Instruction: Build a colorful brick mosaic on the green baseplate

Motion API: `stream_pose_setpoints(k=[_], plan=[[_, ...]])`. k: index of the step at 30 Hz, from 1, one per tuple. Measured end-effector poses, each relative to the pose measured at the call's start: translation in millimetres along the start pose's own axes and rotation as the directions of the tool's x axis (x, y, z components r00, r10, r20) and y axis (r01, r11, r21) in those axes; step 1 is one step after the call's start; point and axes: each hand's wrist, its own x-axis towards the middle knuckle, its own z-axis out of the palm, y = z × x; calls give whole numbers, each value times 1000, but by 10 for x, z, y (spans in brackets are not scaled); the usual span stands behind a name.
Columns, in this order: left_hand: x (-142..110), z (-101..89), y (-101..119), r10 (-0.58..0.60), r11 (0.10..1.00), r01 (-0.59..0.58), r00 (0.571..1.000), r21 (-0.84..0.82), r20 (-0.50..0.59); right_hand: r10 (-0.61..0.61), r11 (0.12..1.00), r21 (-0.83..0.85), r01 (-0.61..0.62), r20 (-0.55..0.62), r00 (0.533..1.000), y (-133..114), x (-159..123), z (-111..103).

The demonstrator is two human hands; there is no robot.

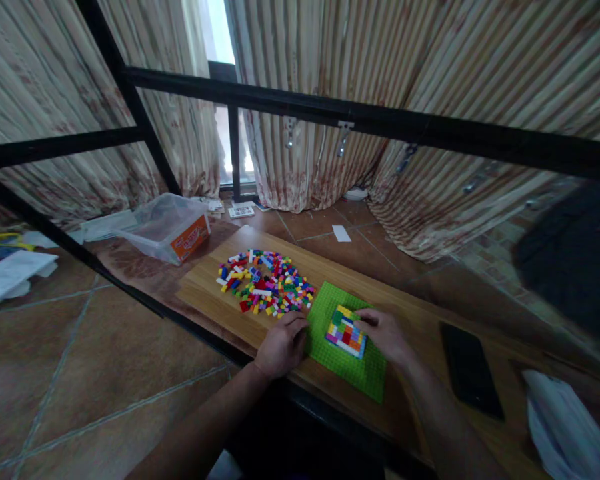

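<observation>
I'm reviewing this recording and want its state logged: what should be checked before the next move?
1. Green studded plastic baseplate lying on the brown wooden tabletop: ok.
2. Left hand at the baseplate's edge: ok.
3. Right hand at the multicoloured plastic brick patch on the baseplate: ok.
4. Loose brick pinched in the right fingers: cannot tell, too small.
5. Scattered pile of small multicoloured plastic bricks beside the baseplate: ok.
6. Flat black rectangular object apart from the baseplate: ok.
</observation>
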Motion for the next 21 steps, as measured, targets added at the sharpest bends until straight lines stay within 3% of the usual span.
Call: stream_pose_setpoints(k=[4, 9, 14, 21], plan=[[-20, -13, 26, 65, 997, -65, 998, 36, 20, -2, 1000, -28, 1, -36, 999, 33, -86, 55], [-54, -22, 27, 133, 987, -141, 987, 81, 90, -63, 980, -199, 24, -191, 980, -56, -337, 198], [-64, -28, 3, 148, 987, -153, 984, 51, 100, -173, 923, -367, 119, -119, 978, -97, -516, 327], [-70, -27, 14, 154, 987, -157, 981, 21, 122, -203, 924, -342, 169, -65, 977, 43, -469, 195]])
